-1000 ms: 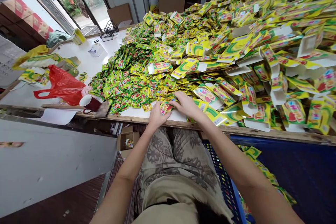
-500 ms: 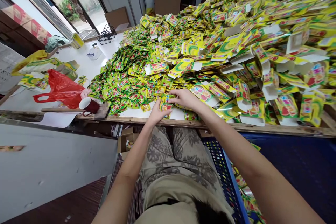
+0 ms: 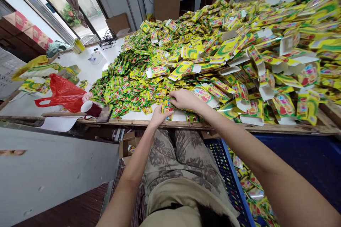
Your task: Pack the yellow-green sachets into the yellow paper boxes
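Close to the table's front edge, my left hand (image 3: 159,116) is closed on a small yellow-green packet (image 3: 167,106), its thumb lying across the lower part. My right hand (image 3: 183,99) has its fingers curled together at the packet's upper right side; whether they pinch this packet or another one is hidden. Around both hands spreads a heap of similar small packets (image 3: 128,88). Right of my right hand lie printed boxes (image 3: 205,94), several with open white flaps.
A dark mug (image 3: 92,109) stands near the front edge, left of my hands, beside a red plastic bag (image 3: 62,94). A black wire rack (image 3: 108,39) sits farther back. Below the table on my right is a blue crate (image 3: 234,181) with packets inside.
My right hand has moved slightly left, and its fingers have curled in more at the packet. My left hand keeps its hold on the packet. The view has shifted a little.
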The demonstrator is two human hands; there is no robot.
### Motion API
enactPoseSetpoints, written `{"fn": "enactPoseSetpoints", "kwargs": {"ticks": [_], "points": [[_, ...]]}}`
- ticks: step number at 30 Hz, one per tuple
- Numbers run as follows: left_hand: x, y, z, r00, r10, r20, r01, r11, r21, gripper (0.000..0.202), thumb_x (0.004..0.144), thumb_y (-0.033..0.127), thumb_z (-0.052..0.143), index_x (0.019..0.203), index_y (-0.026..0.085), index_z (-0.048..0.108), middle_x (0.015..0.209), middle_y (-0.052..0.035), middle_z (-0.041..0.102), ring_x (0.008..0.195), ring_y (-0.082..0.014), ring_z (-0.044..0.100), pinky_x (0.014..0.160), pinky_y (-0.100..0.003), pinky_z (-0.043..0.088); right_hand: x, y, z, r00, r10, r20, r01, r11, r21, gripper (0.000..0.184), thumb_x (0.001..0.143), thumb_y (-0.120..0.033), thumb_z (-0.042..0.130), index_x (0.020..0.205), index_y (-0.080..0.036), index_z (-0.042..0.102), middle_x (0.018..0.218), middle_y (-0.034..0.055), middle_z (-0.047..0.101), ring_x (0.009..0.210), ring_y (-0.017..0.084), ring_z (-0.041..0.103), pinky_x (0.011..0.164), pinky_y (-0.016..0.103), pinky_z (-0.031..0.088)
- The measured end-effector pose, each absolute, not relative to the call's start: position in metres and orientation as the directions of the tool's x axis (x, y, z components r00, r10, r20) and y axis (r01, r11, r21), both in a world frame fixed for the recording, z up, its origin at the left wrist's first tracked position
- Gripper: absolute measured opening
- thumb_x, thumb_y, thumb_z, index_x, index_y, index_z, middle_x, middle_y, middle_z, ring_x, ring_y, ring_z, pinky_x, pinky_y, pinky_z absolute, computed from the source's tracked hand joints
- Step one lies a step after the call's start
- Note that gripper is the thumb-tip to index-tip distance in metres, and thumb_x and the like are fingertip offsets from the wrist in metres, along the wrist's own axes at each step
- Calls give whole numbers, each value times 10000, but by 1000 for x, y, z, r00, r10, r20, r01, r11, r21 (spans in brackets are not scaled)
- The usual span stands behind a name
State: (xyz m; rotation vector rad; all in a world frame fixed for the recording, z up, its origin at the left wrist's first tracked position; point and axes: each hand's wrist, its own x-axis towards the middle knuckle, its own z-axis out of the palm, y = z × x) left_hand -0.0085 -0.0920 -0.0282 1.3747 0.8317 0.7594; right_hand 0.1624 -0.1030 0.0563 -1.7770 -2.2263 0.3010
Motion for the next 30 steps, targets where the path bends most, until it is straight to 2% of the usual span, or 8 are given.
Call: {"fn": "enactPoseSetpoints", "kwargs": {"ticks": [3,7,10,16,23,30], "points": [[-9,-93,-28,525,849,-61,19,59,998,527,613,372,784,1036,139,572,931,-47,668,790,-150,602,763,-284,465,170,-101,58,-293,956,33,849,276,-451,218,806,-347,552,838,-163,664,704,33,654,607,135,534,569,231,322],[-7,-92,-27,537,841,-72,8,81,997,521,602,366,791,1017,140,572,897,-34,665,771,-143,593,753,-278,457,176,-96,58,-243,970,33,843,228,-487,177,764,-322,581,774,-154,636,686,17,639,601,120,517,562,218,315],[-5,-91,-28,540,837,-88,-9,110,994,554,578,363,804,1028,145,565,895,-31,665,774,-148,593,757,-287,457,172,-95,61,-212,977,32,871,204,-447,116,737,-272,580,763,-167,622,711,18,646,621,124,528,557,221,304],[-7,-90,-31,536,839,-91,-1,109,994,539,582,348,808,1016,145,561,893,-28,655,774,-140,586,746,-273,450,154,-100,68,-247,968,-43,939,228,-257,131,764,-265,565,824,-192,655,791,60,668,701,166,567,559,241,282],[-4,-90,-29,508,853,-118,-33,157,987,426,623,401,773,916,157,584,781,9,624,700,-108,553,676,-234,430,156,-101,66,-309,947,-92,911,267,-316,170,805,-272,534,816,-206,691,787,40,690,708,154,580,584,236,317],[-3,-91,-29,501,857,-118,-48,164,985,388,637,427,752,866,158,591,749,12,623,667,-111,555,667,-247,437,160,-106,76,-165,986,30,943,167,-287,243,849,-262,446,862,-198,681,822,59,701,732,176,600,573,256,303]]}}
